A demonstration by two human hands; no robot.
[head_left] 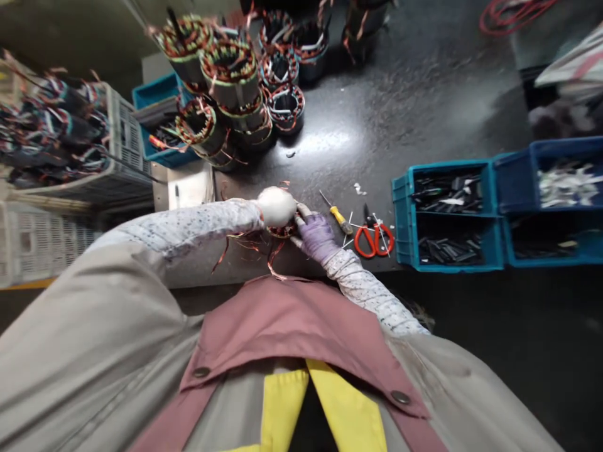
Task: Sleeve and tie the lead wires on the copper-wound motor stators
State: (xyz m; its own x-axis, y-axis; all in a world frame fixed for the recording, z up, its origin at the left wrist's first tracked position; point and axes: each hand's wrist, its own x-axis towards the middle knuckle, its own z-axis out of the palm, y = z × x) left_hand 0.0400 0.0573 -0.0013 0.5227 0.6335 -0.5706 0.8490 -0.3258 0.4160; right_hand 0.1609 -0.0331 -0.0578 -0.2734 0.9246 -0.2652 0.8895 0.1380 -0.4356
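Note:
A wound motor stator [281, 231] with copper wire ends splaying out lies on the bench edge in front of me, mostly hidden by my hands. My left hand [277, 206], in a white glove, is curled over its far left side, the fingers turned down out of sight. From the right, my right hand [316, 237], in a purple glove with uncovered fingertips, grips the stator's rim. Loose copper leads [276, 260] hang toward my apron. Just right of that hand lie a yellow-handled screwdriver [338, 216] and red-handled scissors [374, 240], with thin white sticks around them.
Several stators [230, 75] stand stacked at the back left of the dark bench [377, 125]. Further left, a grey crate [125, 129] holds more, near a blue bin [162, 88]. Blue bins [402, 220] of black and white pieces stand right. Red wire [494, 22] lies far right.

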